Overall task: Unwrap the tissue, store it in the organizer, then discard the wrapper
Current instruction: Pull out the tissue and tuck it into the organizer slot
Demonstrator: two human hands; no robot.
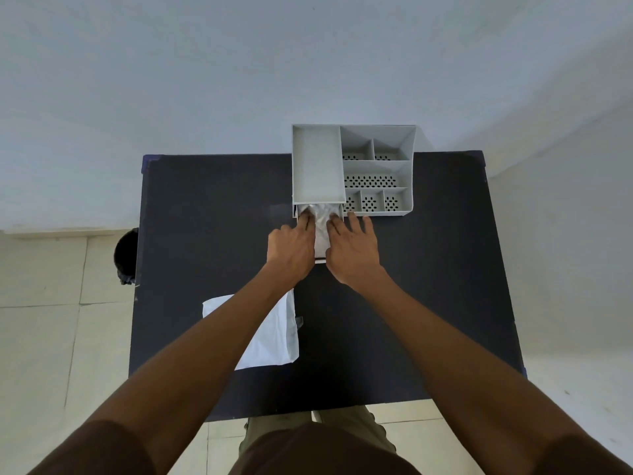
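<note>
A grey organizer (404, 145) with several compartments stands at the far edge of the black table. Its lower drawer (320, 260) is pulled out toward me. A white tissue stack (321, 228) lies in that drawer. My left hand (291, 250) and my right hand (352, 248) press down on the tissue from either side, fingers spread and pointing into the drawer. The empty white wrapper (270, 337) lies flat on the table near me, partly under my left forearm.
A dark round bin (126, 255) stands on the floor beside the table's left edge. The black table (445, 269) is bare to the right of my arms. A pale wall rises behind the organizer.
</note>
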